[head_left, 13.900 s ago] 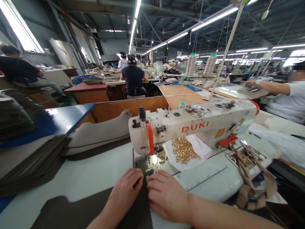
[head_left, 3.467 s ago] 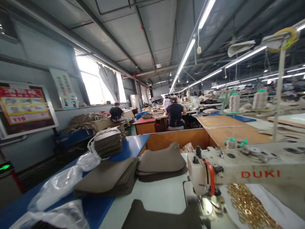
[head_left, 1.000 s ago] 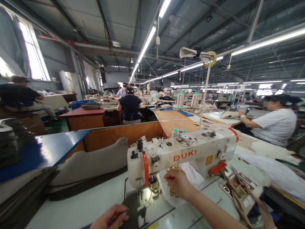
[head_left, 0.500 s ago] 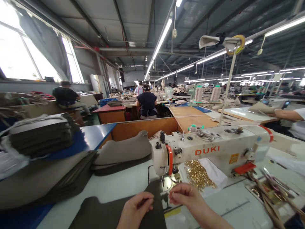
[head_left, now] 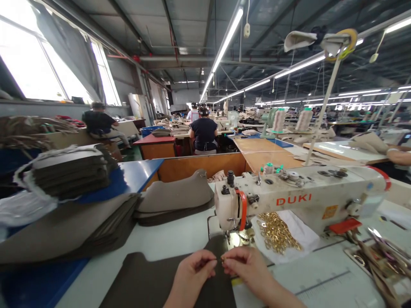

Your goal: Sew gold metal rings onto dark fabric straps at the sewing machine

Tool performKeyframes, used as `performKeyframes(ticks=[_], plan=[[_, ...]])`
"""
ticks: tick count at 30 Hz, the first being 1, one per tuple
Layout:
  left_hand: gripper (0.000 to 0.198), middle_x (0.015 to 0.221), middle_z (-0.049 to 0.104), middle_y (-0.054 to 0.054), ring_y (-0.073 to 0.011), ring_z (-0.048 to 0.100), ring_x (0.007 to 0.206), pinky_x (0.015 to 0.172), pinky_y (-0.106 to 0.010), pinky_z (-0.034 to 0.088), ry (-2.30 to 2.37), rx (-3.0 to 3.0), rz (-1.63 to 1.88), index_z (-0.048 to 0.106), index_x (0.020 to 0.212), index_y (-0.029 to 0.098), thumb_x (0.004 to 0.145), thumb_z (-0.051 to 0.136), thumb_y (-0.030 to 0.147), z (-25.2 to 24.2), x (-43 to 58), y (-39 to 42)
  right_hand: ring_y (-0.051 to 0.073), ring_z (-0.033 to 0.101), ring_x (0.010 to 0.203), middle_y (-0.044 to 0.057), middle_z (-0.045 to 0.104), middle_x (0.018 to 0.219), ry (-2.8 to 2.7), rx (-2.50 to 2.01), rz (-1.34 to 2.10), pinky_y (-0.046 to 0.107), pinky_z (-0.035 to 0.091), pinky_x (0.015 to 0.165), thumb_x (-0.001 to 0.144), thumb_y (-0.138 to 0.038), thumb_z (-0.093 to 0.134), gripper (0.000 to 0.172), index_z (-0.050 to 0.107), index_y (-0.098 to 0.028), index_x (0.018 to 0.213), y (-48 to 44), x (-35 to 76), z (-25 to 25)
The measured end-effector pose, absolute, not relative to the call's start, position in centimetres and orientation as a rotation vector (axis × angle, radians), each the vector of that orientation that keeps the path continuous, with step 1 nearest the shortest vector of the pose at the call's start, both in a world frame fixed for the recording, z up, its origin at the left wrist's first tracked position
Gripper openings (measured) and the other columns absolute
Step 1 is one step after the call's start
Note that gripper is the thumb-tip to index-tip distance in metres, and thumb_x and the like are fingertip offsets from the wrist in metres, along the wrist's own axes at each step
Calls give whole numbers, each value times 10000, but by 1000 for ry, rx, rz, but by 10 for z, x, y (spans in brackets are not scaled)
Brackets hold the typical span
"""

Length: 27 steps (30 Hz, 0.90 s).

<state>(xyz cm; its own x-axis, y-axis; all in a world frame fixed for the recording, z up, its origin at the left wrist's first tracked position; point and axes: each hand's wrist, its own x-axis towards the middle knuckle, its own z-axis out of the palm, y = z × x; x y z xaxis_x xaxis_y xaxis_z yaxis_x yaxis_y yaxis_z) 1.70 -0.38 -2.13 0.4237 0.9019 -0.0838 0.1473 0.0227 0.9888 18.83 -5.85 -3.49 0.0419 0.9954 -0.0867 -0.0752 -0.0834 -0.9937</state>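
Sheet [head_left: 306, 237] holds gold hardware [head_left: 278, 233]; right fingers [head_left: 231, 268] pinch piece [head_left: 222, 258].

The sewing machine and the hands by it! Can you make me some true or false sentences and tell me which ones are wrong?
1. The sewing machine says DUKI. True.
2. Its letters are green. False: they are orange-red.
3. The gold pieces lie on a white sheet. True.
4. The hands are far apart. False: the fingertips of the left hand and right hand are close together.
5. A dark flat piece lies below the left hand. True.
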Motion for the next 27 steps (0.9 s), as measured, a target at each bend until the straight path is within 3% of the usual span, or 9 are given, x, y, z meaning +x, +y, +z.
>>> performKeyframes(ticks=[11,17,21,27], plan=[[351,493,614,21,-102,527,462,507,-232,427,859,1317,587,638,629,159,552,782,470,-14,18,-3,143,624,601,30,666,675,-1096,-1210,1482,270,489,601,623,-600,722,467,716,-168,799,-60,193,-26],[480,549,641,27,-104,560,440,458,-224,411,855,1198,660,594,703,170,454,837,501,-19,20,-3,161,628,637,18,660,677,-1064,-1256,1296,289,495,636,620,-554,738,420,705,-180,808,-60,189,-26],[464,539,631,38,-99,559,441,461,-220,414,870,1207,698,562,697,179,475,836,481,-16,21,-5,166,635,675,24,674,694,-1072,-1204,1222,283,492,655,698,-495,689,332,706,-183,808,-63,183,-26],[514,545,654,10,-111,568,458,470,-228,423,889,1210,679,585,705,170,511,776,606,-12,19,-7,141,613,583,-11,631,596,-984,-1178,1289,264,478,588,591,-395,778,277,663,-171,708,-57,175,-33]])
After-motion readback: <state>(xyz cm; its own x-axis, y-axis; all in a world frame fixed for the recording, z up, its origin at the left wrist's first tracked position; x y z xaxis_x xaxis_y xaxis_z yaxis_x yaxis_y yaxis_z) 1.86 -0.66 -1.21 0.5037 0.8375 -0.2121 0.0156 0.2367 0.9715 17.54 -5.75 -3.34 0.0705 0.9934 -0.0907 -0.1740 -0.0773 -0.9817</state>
